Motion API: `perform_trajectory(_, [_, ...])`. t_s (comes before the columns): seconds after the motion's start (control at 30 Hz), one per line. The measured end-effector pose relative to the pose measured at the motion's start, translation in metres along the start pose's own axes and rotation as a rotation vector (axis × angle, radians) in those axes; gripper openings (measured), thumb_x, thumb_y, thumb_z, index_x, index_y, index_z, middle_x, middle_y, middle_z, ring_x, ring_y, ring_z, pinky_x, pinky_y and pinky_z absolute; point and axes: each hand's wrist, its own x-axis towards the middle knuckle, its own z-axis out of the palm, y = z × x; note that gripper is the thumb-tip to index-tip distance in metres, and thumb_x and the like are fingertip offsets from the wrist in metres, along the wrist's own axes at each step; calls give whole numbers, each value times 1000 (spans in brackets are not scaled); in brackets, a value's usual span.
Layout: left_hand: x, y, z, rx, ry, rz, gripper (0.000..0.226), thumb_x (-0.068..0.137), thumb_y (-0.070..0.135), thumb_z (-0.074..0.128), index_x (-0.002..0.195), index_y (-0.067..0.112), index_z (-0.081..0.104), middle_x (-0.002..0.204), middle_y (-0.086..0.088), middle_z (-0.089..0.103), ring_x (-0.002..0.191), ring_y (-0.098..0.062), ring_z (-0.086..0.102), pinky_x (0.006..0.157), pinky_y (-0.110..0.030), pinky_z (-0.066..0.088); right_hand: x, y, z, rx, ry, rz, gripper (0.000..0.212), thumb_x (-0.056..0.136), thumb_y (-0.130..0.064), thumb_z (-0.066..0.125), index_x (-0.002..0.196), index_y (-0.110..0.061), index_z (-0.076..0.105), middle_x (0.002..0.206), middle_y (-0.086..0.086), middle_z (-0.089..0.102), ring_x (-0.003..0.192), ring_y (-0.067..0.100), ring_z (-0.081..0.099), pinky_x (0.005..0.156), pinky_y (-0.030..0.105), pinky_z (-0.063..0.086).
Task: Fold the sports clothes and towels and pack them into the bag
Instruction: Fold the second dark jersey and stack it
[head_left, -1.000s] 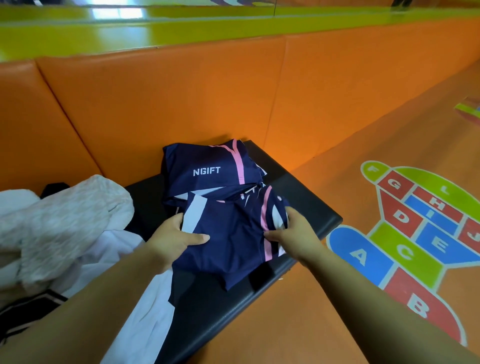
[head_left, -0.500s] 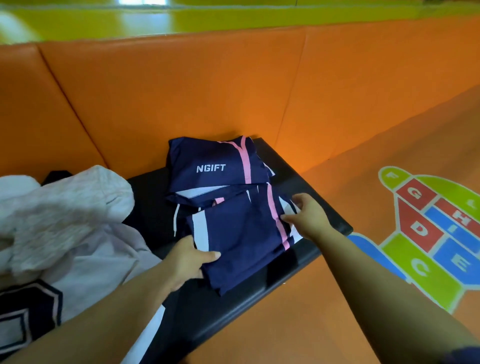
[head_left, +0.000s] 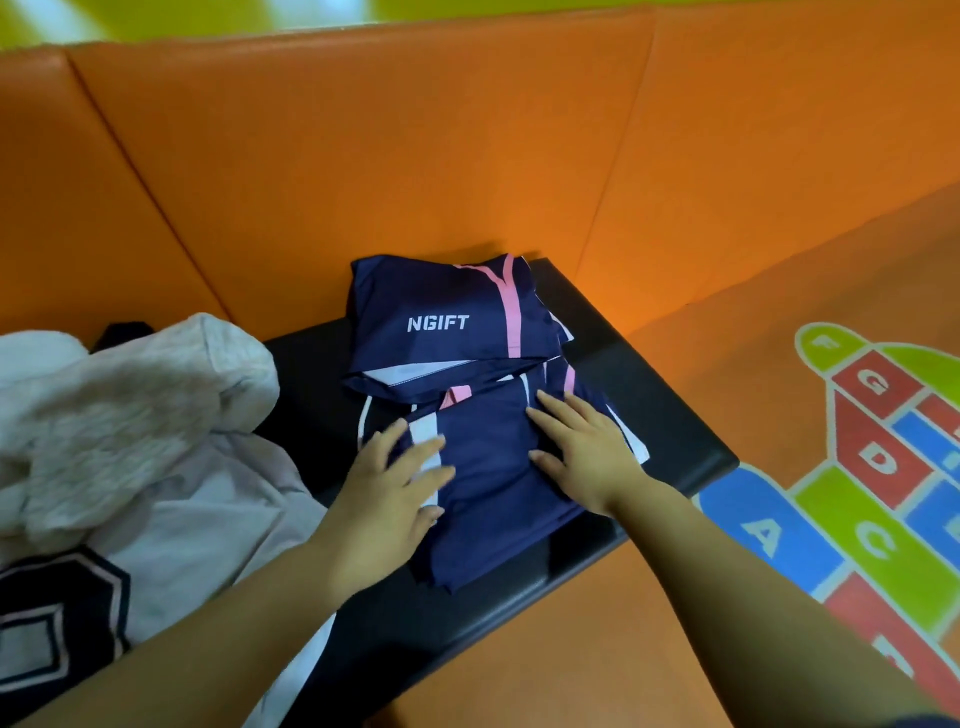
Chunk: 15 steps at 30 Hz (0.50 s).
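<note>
A folded navy jersey (head_left: 447, 312) with a pink stripe and "NGIFT" lettering lies at the back of the black bench (head_left: 644, 395). In front of it lies a second folded navy garment (head_left: 493, 467) with white and pink stripes. My left hand (head_left: 395, 483) rests flat on its left side, fingers straight. My right hand (head_left: 587, 452) presses flat on its right side, fingers spread. No bag can be made out in view.
A pile of unfolded laundry sits on the left: a fluffy off-white towel (head_left: 130, 400) over a white shirt (head_left: 171, 525) with a dark printed number. Orange padded wall (head_left: 415, 145) behind the bench. Orange floor with a coloured letter hopscotch (head_left: 878, 467) to the right.
Both hands let go of the garment's edges and moved onto its top, now lying flat on it. The garment is now folded smaller.
</note>
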Motion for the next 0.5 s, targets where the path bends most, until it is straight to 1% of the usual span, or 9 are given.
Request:
perform_trajectory(0.07, [-6, 0, 2, 23, -177, 35, 62, 66, 27, 84, 123, 23, 61, 141, 2, 49, 134, -30, 35, 98, -45, 47, -3, 7, 0, 7, -31, 39, 58, 98, -47, 39, 151, -32, 20, 160, -12, 6, 148, 19, 3, 119, 36, 9])
perform_trajectory(0.1, [-9, 0, 3, 12, -221, 27, 65, 71, 28, 80, 130, 25, 55, 148, 6, 40, 140, -27, 29, 103, -41, 43, -3, 6, -2, 7, -46, 48, 58, 98, -47, 39, 151, -32, 19, 160, -13, 5, 148, 18, 2, 119, 36, 8])
perform_trajectory(0.17, [-11, -2, -2, -71, -255, -16, 62, 87, 29, 65, 142, 29, 39, 155, 17, 13, 146, -18, 6, 113, -33, 27, -4, 1, -8, 1, -75, 65, 58, 98, -47, 40, 151, -32, 20, 160, -12, 6, 148, 19, 3, 119, 37, 9])
perform_trajectory(0.2, [-11, -2, -7, -128, -276, -41, 57, 92, 30, 58, 144, 29, 35, 155, 20, 9, 146, -15, 0, 115, -28, 17, -3, -3, -12, -11, -87, 77, 58, 98, -46, 41, 151, -31, 21, 160, -11, 7, 148, 20, 4, 119, 39, 10])
perform_trajectory(0.27, [-11, -2, -21, -182, -277, -75, 50, 94, 32, 54, 142, 25, 41, 155, 14, 22, 146, -14, 10, 112, -19, 9, -4, -14, -21, -38, -89, 98, 56, 96, -43, 45, 148, -28, 29, 159, -6, 17, 146, 25, 12, 117, 43, 18])
perform_trajectory(0.33, [-17, -3, -41, -206, -252, -142, 46, 93, 34, 55, 137, 22, 47, 145, 7, 43, 138, -14, 31, 107, -15, 17, -6, -30, -34, -25, -32, 109, 50, 95, -40, 49, 142, -25, 41, 152, -2, 35, 138, 26, 29, 109, 43, 33])
perform_trajectory(0.4, [-28, -8, -64, -234, -226, -214, 42, 93, 36, 55, 132, 22, 52, 129, 5, 56, 122, -14, 48, 100, -20, 34, -12, -50, -45, 40, 44, 83, 44, 95, -39, 51, 136, -24, 47, 140, -1, 48, 126, 24, 45, 97, 40, 43])
perform_trajectory(0.43, [-37, -11, -75, -250, -217, -246, 40, 93, 39, 54, 129, 23, 54, 124, 6, 58, 117, -13, 51, 97, -24, 40, -15, -61, -49, 72, 65, 50, 42, 95, -39, 51, 133, -24, 49, 136, -2, 52, 121, 23, 49, 93, 39, 46])
perform_trajectory(0.5, [-57, -19, -94, -257, -197, -303, 46, 90, 53, 42, 123, 25, 57, 118, 10, 60, 112, -12, 54, 93, -30, 43, -20, -85, -52, 134, 55, -24, 36, 95, -40, 52, 128, -25, 53, 128, -6, 57, 113, 18, 55, 88, 38, 48])
